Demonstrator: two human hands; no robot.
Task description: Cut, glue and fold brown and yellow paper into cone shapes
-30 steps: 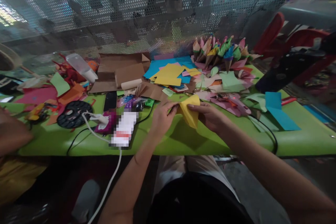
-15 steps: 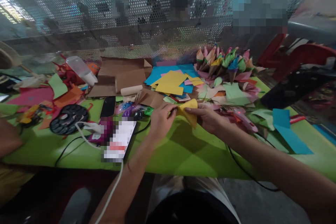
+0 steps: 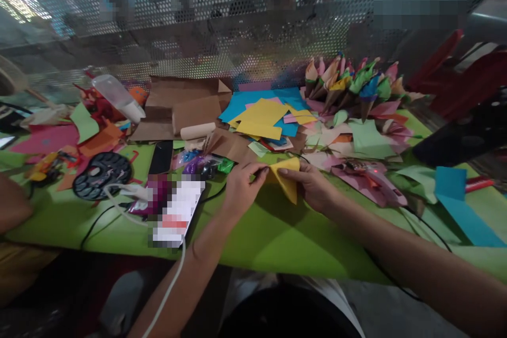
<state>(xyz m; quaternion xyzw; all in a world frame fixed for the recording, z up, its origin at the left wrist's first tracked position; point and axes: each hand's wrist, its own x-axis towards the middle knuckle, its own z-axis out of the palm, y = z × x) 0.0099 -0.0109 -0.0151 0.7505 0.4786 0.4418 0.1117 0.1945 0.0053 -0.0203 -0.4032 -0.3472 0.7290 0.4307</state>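
Observation:
A piece of yellow paper (image 3: 290,182), bent into a pointed, cone-like shape, is held between both hands above the green tabletop (image 3: 273,248). My left hand (image 3: 244,185) pinches its left tip between thumb and fingers. On the right side, my right hand (image 3: 315,184) grips the same paper, thumb in front and fingers behind. Just behind them lie a folded brown paper (image 3: 229,145) and a stack of yellow sheets (image 3: 259,119) on blue paper (image 3: 240,105). A pink glue gun (image 3: 380,185) rests to the right of my right hand.
Paper cones (image 3: 356,82) with coloured tops stand at the back right. Left of my arm lie a phone with a lit screen (image 3: 180,206) and its white cable, a black round tray (image 3: 102,175) and a clear bottle (image 3: 116,96). A folded blue paper (image 3: 461,203) lies far right.
The view has shifted slightly, so the glue gun and paper cones show further right. Both hands keep hold of the yellow paper, whose pointed end hangs a little lower in view.

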